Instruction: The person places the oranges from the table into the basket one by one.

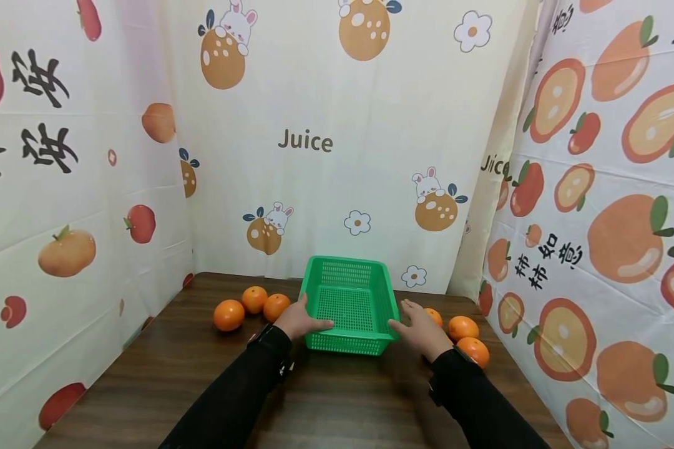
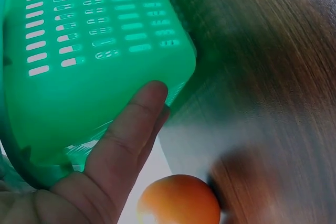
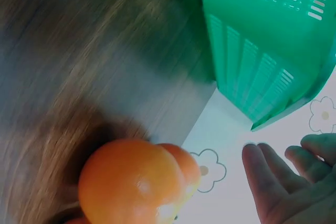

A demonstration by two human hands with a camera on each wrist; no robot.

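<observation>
A green plastic basket (image 1: pixel 345 305) with slotted walls sits on the table's far middle, holding nothing. At its near left corner is my left hand (image 1: pixel 303 321), with the thumb reaching over the rim. In the left wrist view the straight fingers (image 2: pixel 128 135) lie along the basket's outer wall. Beside the right wall is my right hand (image 1: pixel 422 329), its thumb close to the near right corner. A gap shows between the fingers (image 3: pixel 257 169) and the basket in the right wrist view.
On the brown wooden table (image 1: pixel 337 399), several oranges form two groups. One group, including an orange (image 1: pixel 228 315), lies left of the basket; the other, including an orange (image 1: pixel 473 352), lies by my right wrist. Patterned cloth (image 1: pixel 337 187) hangs behind and at both sides.
</observation>
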